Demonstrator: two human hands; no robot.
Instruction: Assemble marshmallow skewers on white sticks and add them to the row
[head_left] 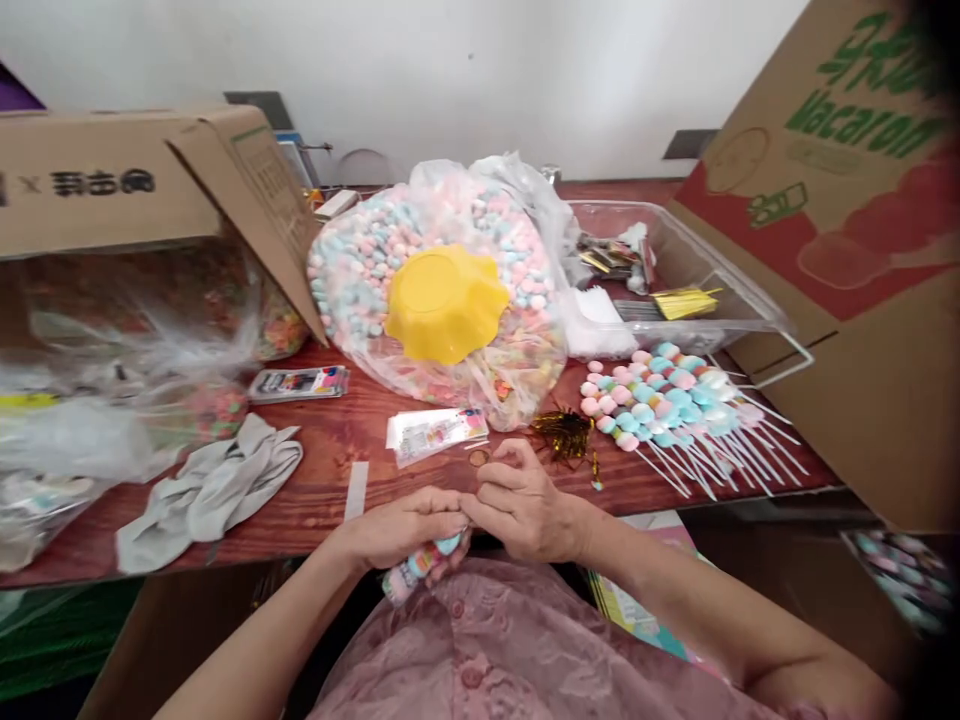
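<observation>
My left hand (pixel 420 525) is wrapped round a small clear packet of pastel marshmallows (pixel 414 575), tilted low in front of my shirt. Against its fingertips, at the packet's upper end, my right hand (pixel 521 505) is closed in a pinch; what its fingertips hold is hidden. A thin gold-brown loop (pixel 478 457) shows just beyond the right fingers. Past that hand lies a tangle of shiny gold ties (pixel 566 435). Flat printed clear bags (pixel 439 432) rest on the table ahead of both hands.
A big bag of marshmallows (pixel 352 265) bears an upturned yellow scalloped bowl (pixel 446 300). Marshmallow sticks (pixel 675 400) are heaped at right, before a clear plastic bin (pixel 675 235). Cardboard boxes (pixel 82 180) flank the table. Grey gloves (pixel 217 490) lie left.
</observation>
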